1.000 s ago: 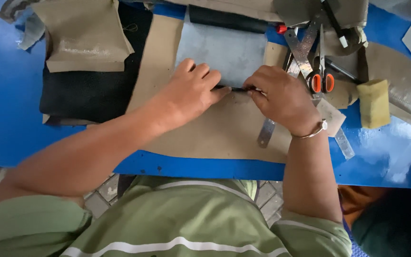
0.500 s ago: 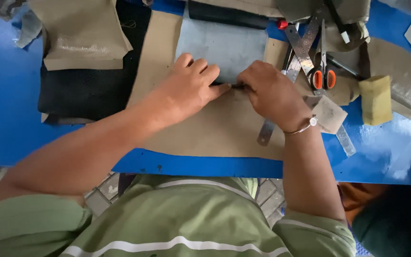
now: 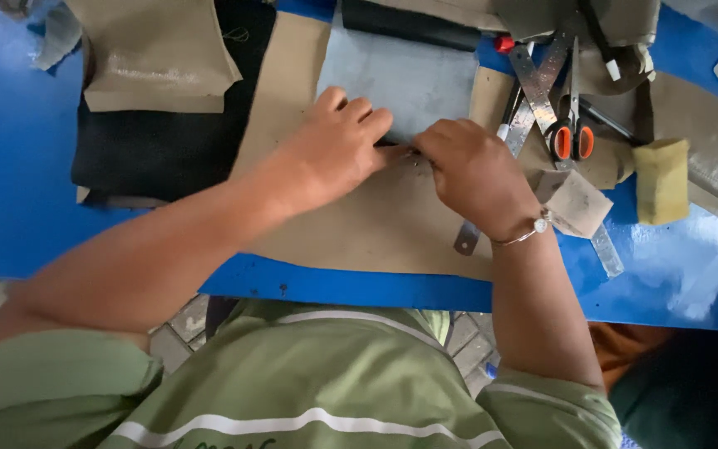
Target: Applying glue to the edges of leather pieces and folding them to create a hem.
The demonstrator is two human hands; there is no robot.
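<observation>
Hands met on the blue table [image 3: 10, 199]: left hand [image 3: 338, 150] pressed flat, fingers spread, on a grey sheet [image 3: 400, 75] atop tan card [image 3: 376, 224], right hand [image 3: 475, 170] curled around a dark tool I couldn't make out, which might slip toward those fingertips.

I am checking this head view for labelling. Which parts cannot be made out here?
- Thin dark thing between the hands: left hand and right hand cover most of it; its kind is unclear.
- Grey sheet: its near edge is under both hands.
- Metal ruler: its middle passes under the right hand.
- Black material: tan pieces overlap it.
</observation>
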